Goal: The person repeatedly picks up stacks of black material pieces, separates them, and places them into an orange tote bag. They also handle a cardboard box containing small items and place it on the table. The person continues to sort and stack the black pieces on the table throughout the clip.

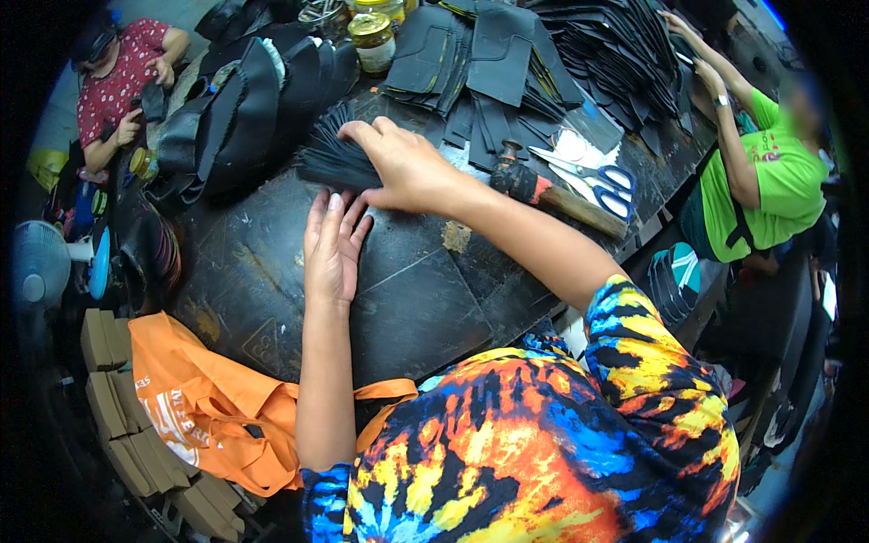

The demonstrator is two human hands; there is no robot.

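Note:
A thick stack of black leather-like strips (337,152) lies fanned on the dark worktable (407,299). My right hand (407,167) reaches across from the right and grips the stack's right end, thumb on the near side and fingers curled over the far side. Just below the stack, my left hand (333,244) is held with its fingers stretched out and the palm partly turned up. Its fingertips are at the near edge of the strips, close to my right thumb; whether they touch cannot be told.
Right of my hands lie a hammer (579,210) and blue-handled scissors (614,188). Black cut pieces (498,56) and a glass jar (372,43) stand behind. Large black curved pieces (222,118) are at left. An orange bag (213,389) hangs near left. Two people work nearby.

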